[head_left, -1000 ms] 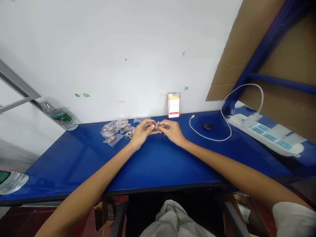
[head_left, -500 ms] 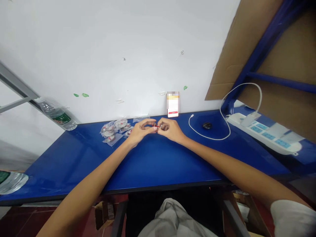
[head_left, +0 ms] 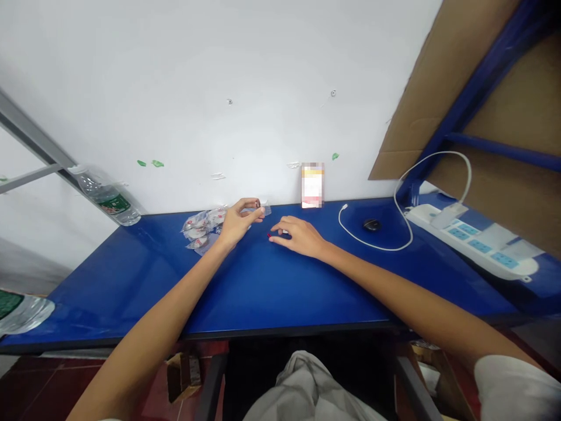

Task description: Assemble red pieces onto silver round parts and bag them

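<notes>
1. The hands, joined over a small part half a second ago, have parted: the left hand (head_left: 236, 221) has lifted back toward the wall, while the right hand (head_left: 298, 235) has dropped onto the blue table (head_left: 272, 292).
2. Left thumb and forefinger pinch a small clear packet (head_left: 262, 206), just above the table's far edge.
3. Right fingers lie loosely curled on the surface; whether they pin anything cannot be told. A small red piece (head_left: 269, 235) lies on the table at the index fingertip.
4. A pile of clear packets (head_left: 202, 225) lies just left of the left hand; a card (head_left: 312, 186) leans on the wall behind.
5. A white cable (head_left: 372, 241) and power strip (head_left: 475, 244) lie well to the right.
6. Bare table runs from both hands to the near edge.
</notes>
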Motion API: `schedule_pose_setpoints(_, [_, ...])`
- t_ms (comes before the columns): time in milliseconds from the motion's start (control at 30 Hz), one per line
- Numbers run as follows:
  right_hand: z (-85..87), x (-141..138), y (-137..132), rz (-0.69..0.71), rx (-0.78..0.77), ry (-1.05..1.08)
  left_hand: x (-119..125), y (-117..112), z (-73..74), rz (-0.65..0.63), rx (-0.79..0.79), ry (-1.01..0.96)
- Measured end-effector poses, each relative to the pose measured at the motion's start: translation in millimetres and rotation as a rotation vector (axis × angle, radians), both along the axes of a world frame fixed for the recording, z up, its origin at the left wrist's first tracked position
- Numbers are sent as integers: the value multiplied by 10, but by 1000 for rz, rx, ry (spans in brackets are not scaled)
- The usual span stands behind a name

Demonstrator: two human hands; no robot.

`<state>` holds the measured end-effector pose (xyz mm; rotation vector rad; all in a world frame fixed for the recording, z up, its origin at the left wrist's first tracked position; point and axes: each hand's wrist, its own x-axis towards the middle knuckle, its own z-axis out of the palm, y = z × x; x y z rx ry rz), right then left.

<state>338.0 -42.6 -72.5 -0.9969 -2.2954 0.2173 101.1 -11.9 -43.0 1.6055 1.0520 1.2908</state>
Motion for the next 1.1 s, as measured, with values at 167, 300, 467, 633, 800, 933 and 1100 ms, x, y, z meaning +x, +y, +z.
schedule_pose_setpoints(167, [50, 315, 199, -114, 12, -19, -56, 41, -88, 11, 135, 368])
schedule_pose_setpoints(300, [-48, 423, 312, -67, -71, -110, -75, 71, -186, -10, 242, 557])
schedule_pose_setpoints(467, [-59, 337, 303, -49, -67, -123, -25, 54, -295, -3, 257, 657])
schedule_pose_setpoints(633, [107, 462, 287, -76, -110, -86, 190, 136, -321, -52, 293, 709])
schedule_pose_setpoints(800, [87, 611, 378, 60, -311, 274, 453, 390, -262, -182, 360, 832])
schedule_pose_setpoints(933, [26, 553, 365, 128, -362, 404, 430, 360, -157, -233, 397, 838])
schedule_pose_setpoints(1100, [73, 464, 251, 86, -281, 316, 284, -55, -4, -88, 321, 595])
